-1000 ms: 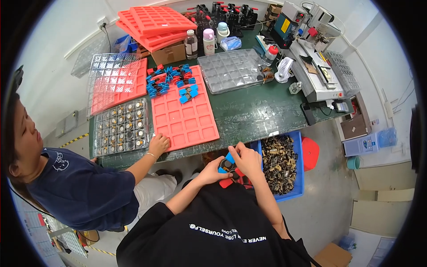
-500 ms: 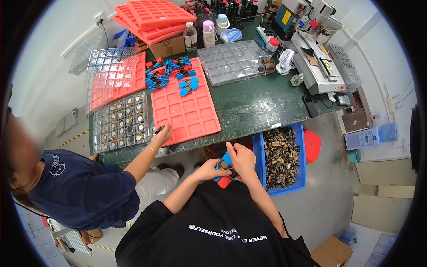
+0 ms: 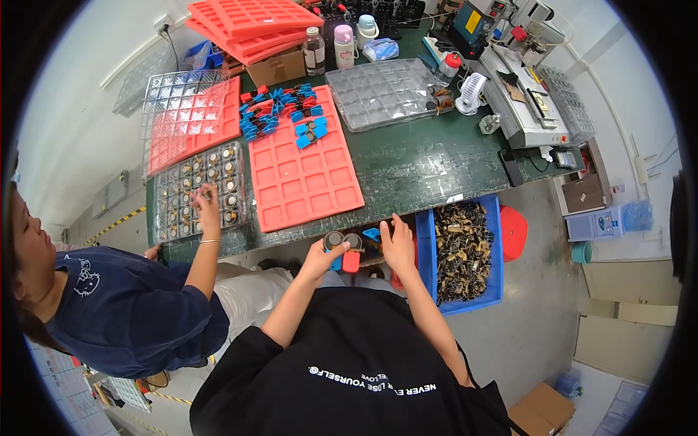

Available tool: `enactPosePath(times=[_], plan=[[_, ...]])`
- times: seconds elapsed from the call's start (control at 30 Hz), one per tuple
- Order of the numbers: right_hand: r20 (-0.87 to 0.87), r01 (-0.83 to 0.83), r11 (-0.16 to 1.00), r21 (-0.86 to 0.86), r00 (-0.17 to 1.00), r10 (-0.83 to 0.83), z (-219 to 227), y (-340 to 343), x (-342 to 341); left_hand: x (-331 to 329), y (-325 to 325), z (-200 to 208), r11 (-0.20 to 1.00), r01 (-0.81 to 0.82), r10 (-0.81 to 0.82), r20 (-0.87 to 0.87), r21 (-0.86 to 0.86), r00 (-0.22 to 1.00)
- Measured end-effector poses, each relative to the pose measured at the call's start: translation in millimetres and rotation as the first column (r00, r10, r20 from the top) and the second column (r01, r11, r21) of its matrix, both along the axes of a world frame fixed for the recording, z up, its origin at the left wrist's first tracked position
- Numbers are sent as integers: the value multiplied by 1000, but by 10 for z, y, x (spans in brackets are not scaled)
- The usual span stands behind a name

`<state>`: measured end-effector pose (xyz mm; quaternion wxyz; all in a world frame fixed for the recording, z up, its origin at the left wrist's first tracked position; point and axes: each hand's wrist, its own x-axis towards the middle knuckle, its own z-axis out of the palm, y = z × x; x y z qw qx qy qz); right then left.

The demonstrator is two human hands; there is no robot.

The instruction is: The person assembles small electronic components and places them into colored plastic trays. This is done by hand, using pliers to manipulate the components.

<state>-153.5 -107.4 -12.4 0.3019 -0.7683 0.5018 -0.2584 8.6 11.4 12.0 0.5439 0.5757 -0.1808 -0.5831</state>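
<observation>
In front of my torso, my left hand [image 3: 318, 260] is closed on a small assembly [image 3: 351, 242] with two round dark discs. Red [image 3: 350, 261] and blue tabs, like a spring clamp's grips, show below the discs. To its right my right hand [image 3: 399, 249] is raised, fingers apart, with nothing visible between them. A blue piece [image 3: 371, 234] shows just left of its thumb; whether the two touch I cannot tell. On the red tray [image 3: 305, 182] ahead lie several blue and red clamps [image 3: 280, 109], and two more with dark discs [image 3: 312, 132].
At my right stands a blue bin [image 3: 499, 276] of small black and tan parts, with a red stool [image 3: 513, 232] beside it. A co-worker at my left reaches over a clear tray [image 3: 163, 189] of round parts. Another clear tray [image 3: 385, 91] lies on the green table [image 3: 429, 163].
My hands have moved apart; my left hand has shifted left and up with the assembly, whose discs now face up. The co-worker's hand has moved from the red tray to the clear one.
</observation>
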Motion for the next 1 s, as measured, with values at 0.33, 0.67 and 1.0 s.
enactPosePath(times=[0.33,0.67,1.0], plan=[[514,56,773,632,717,-472,216,685,249,-690,-296,91,941,-337,271,-543,-23,795],[364,65,956,285,916,-171,333,296,-83,-369,-293,54,990,31,-2,205,-140,979],[369,66,896,439,896,-247,252,187,-51,-535,-342,231,991,-75,127,579,-114,806]])
